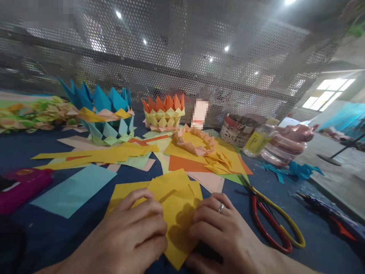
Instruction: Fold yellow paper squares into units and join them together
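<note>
A yellow paper sheet (176, 207), partly folded, lies on the dark blue table at the near edge. My left hand (134, 228) presses on its left side with the fingers curled down onto the paper. My right hand (219, 228), a ring on one finger, holds the sheet's right edge with bent fingers. More yellow sheets (125, 190) lie under the folded piece. Red-and-yellow-handled scissors (270, 217) rest just right of my right hand.
A light blue sheet (74, 190) and a magenta object (23, 186) lie to the left. Farther back are yellow strips (94, 156), a blue origami crown (99, 102), an orange-yellow crown (164, 110), a pink paper ring (196, 140), a woven basket (238, 129) and a glue bottle (258, 140). A perforated metal screen stands behind.
</note>
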`<state>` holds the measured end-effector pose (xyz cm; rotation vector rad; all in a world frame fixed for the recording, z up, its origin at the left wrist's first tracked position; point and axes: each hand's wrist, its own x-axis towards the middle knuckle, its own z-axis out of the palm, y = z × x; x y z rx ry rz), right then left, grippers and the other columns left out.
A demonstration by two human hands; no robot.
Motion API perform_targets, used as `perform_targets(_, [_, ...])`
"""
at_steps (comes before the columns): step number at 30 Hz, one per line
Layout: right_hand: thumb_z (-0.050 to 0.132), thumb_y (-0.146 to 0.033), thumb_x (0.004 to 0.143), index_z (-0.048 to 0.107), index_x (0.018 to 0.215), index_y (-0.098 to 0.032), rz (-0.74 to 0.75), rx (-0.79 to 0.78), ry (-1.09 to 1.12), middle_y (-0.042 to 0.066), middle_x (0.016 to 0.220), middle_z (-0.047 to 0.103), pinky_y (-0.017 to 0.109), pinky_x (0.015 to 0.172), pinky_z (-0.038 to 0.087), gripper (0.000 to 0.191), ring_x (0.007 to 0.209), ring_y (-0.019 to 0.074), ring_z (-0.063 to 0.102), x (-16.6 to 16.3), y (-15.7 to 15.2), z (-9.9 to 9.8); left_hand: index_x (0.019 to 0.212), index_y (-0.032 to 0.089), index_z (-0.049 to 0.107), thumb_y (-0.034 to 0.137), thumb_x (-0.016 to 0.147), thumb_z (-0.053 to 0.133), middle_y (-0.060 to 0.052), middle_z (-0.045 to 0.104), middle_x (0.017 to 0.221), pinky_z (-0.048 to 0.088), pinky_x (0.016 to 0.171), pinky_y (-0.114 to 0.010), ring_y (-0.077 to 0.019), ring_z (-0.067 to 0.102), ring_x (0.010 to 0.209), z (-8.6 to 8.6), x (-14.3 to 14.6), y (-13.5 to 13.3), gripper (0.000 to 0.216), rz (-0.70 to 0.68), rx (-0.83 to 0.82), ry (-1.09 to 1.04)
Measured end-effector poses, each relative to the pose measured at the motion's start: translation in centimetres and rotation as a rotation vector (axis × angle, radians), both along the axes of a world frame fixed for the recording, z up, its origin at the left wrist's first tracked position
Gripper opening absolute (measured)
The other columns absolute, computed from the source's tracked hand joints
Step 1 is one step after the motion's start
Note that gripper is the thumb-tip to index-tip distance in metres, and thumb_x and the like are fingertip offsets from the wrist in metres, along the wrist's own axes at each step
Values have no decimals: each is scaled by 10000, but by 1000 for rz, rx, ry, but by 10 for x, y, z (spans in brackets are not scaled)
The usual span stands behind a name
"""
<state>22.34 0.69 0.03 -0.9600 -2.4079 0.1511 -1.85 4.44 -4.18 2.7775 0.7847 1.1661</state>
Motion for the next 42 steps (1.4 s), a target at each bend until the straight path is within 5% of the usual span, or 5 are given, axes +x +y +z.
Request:
perform_targets(5, [737,-294,986,654,823,-205,-45,-188,25,-11,843,709,347,892,401,203,875,173,638,-2,2,-1,755,230,672,101,1048,435,62,665,700,411,1045,-304,-118,594,792,4,3,-2,399,-104,90,-154])
perform_targets(15, [771,-263,961,645,793,-219,-86,-357,172,-62,783,693,306,773,357,214,757,128,605,-13,9,-3,698,215,652,147,1082,434,67,711,765,428,1009,-281,-100,616,826,1,8,-3,447,-56,80,-189])
perform_targets(24, [807,-94,795,519,673,-193,-256,-377,107,-75,687,604,304,715,330,328,674,115,534,-20,10,1,734,212,660,100,1064,420,66,712,723,448,1021,-270,-77,636,718,-2,9,1,423,-9,203,-256])
perform_targets(31, [843,-116,795,494,676,-193,-247,-374,107,-84,684,586,300,711,321,377,670,112,508,-18,10,-1,849,239,702,144,1104,353,78,694,715,425,1003,-299,-96,609,678,-4,13,3,442,26,249,-189])
perform_targets(42, [774,-146,854,497,698,-196,-262,-369,47,-58,719,611,309,719,330,322,697,128,531,-17,10,-1,921,256,679,311,1037,507,27,640,802,555,972,-337,-136,634,806,-19,2,2,214,-27,192,49])
